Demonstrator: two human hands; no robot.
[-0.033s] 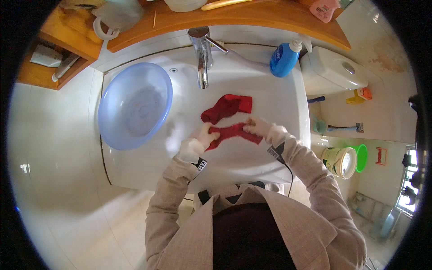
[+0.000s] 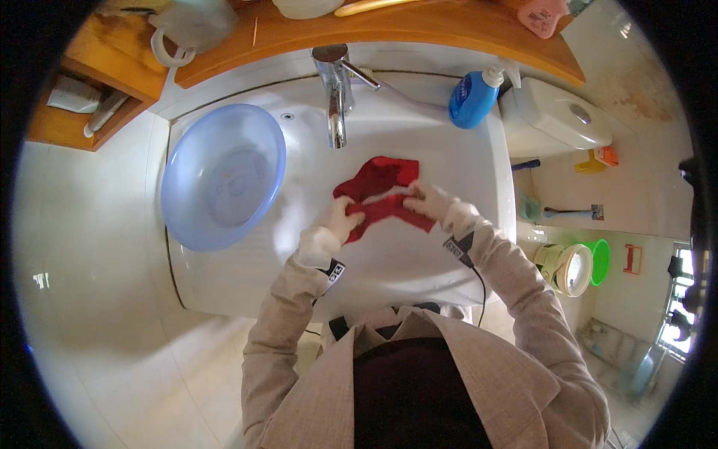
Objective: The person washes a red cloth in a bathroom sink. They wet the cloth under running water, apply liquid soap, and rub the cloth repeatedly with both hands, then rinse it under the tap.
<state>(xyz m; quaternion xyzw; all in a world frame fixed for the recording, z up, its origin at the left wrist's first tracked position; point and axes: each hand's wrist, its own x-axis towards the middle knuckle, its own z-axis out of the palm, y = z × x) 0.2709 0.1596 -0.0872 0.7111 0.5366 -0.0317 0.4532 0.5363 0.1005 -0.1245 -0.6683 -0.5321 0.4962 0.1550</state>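
Two red socks lie in a white washbasin (image 2: 374,273). The far red sock (image 2: 378,173) rests flat below the tap, its toe end bent toward the left. Nearer to me, a second red sock (image 2: 393,206) stretches between my hands, its upper edge close against the far one. My left hand (image 2: 336,221) is closed on the near sock's left part, fingertips beside the far sock's toe. My right hand (image 2: 434,203) has its fingers on the near sock's right part, apparently pinching it; these fingers are slightly blurred.
A pale blue plastic basin (image 2: 176,198) leans at the washbasin's left. Behind the socks rises a chrome tap (image 2: 338,97); a blue pump bottle (image 2: 473,99) stands at the back right corner. A wooden shelf (image 2: 419,28) runs along the back. Right of the washbasin are a toilet tank (image 2: 550,112) and buckets.
Both hands have shifted slightly away from me, carrying the near red sock up against the far one. The far sock stays in place.
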